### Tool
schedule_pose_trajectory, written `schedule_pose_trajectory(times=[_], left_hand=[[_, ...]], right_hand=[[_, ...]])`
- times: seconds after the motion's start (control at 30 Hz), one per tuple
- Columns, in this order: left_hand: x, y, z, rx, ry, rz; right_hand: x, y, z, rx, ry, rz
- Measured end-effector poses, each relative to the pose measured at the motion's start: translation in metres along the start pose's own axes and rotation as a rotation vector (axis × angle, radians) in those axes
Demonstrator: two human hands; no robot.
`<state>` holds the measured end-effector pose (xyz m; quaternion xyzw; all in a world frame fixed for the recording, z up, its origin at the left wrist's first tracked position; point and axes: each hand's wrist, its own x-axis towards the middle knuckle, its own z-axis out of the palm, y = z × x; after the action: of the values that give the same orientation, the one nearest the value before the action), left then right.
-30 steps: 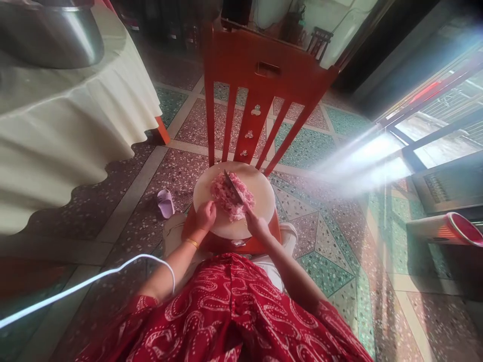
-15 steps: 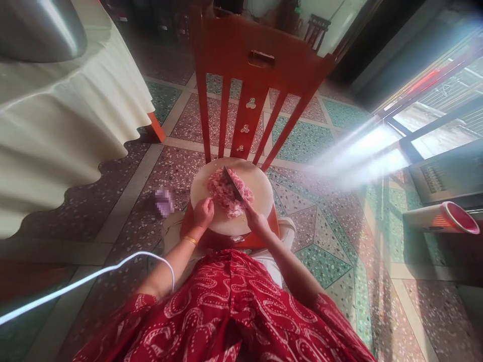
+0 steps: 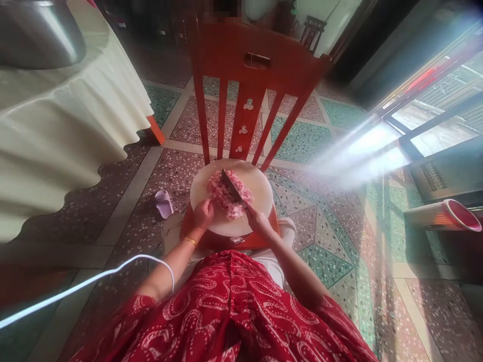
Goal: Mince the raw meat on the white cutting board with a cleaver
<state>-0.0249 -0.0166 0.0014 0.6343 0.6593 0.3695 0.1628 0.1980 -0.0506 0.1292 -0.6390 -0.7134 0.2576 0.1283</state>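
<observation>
A round pale chopping board (image 3: 202, 178) rests on the seat of a red wooden chair (image 3: 219, 37). Spread across its middle is a pink heap of minced meat (image 3: 216, 187). My right hand (image 3: 256, 219) grips the handle of a kitchen knife (image 3: 231, 184) at the board's near right. The dark blade lies slantwise over the meat, its tip pointing away to the left. My left hand (image 3: 204, 213) is closed in a fist at the board's near left edge, beside the meat; nothing shows in its fingers.
To the left stands a table with a cream tablecloth (image 3: 101, 95), bearing a metal pot (image 3: 41, 37). A purple slipper (image 3: 164, 204) lies on the tiled floor left of the chair. On the right is a bin (image 3: 430, 215). A white cable (image 3: 94, 276) crosses by my left forearm.
The knife blade has shifted slightly left over the meat, still in my right hand. My left fist has barely moved. The whole view has tilted a little.
</observation>
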Motion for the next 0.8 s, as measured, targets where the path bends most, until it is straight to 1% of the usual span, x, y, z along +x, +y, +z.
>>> schedule_pose_trajectory(times=[0.03,0.07,0.13,0.17,0.2,0.23,0.27,0.3,0.37,0.4,0.43,0.47,0.5,0.53,0.6,0.67,0.7,0.73,0.77,0.8], left_hand=[[0.001,0.001,-0.001,-0.01,-0.01,0.002],[0.001,0.001,-0.001,-0.019,-0.018,0.008],[0.002,0.002,-0.001,-0.021,-0.014,0.02],[0.002,0.002,-0.001,-0.017,-0.005,0.022],[0.002,0.002,-0.001,-0.014,0.003,0.025],[0.002,0.002,0.0,-0.013,0.005,0.029],[0.002,0.001,0.001,-0.012,0.007,0.03],[0.001,0.001,0.001,-0.009,0.009,0.024],[0.001,0.001,0.001,-0.002,0.012,0.003],[0.001,0.001,0.0,-0.004,0.007,-0.005],[0.001,0.001,-0.001,-0.008,-0.006,-0.009],[0.001,0.002,-0.001,-0.015,-0.018,-0.009],[0.001,0.003,-0.002,-0.023,-0.029,-0.005],[0.001,0.004,-0.003,-0.028,-0.035,0.001],[0.001,0.005,-0.003,-0.028,-0.021,0.003],[0.001,0.005,-0.002,-0.027,-0.001,0.007],[0.001,0.004,-0.001,-0.027,0.003,0.011],[0.0,0.004,-0.001,-0.026,0.004,0.012],[0.0,0.003,0.0,-0.022,0.002,0.011],[-0.001,0.002,0.0,-0.017,0.001,0.008]], right_hand=[[-0.003,-0.002,-0.008,0.021,0.023,-0.01],[-0.005,-0.007,-0.018,0.058,0.081,-0.049],[-0.008,-0.018,-0.039,0.145,0.242,-0.164],[-0.008,-0.022,-0.045,0.18,0.322,-0.215],[-0.006,-0.025,-0.047,0.201,0.393,-0.244],[-0.004,-0.025,-0.043,0.205,0.428,-0.246],[-0.002,-0.022,-0.036,0.194,0.422,-0.226],[0.0,-0.018,-0.026,0.174,0.386,-0.191],[0.001,-0.006,-0.005,0.128,0.256,-0.116],[0.0,-0.002,0.001,0.106,0.188,-0.082],[-0.002,0.001,0.003,0.095,0.138,-0.061],[-0.004,0.001,0.0,0.095,0.115,-0.051],[-0.007,-0.002,-0.007,0.102,0.113,-0.055],[-0.01,-0.006,-0.016,0.117,0.138,-0.077],[-0.013,-0.017,-0.034,0.166,0.269,-0.181],[-0.012,-0.024,-0.039,0.202,0.429,-0.29],[-0.011,-0.024,-0.035,0.2,0.47,-0.314],[-0.01,-0.021,-0.027,0.178,0.46,-0.31],[-0.009,-0.017,-0.017,0.136,0.39,-0.273],[-0.009,-0.012,-0.007,0.077,0.272,-0.212]])
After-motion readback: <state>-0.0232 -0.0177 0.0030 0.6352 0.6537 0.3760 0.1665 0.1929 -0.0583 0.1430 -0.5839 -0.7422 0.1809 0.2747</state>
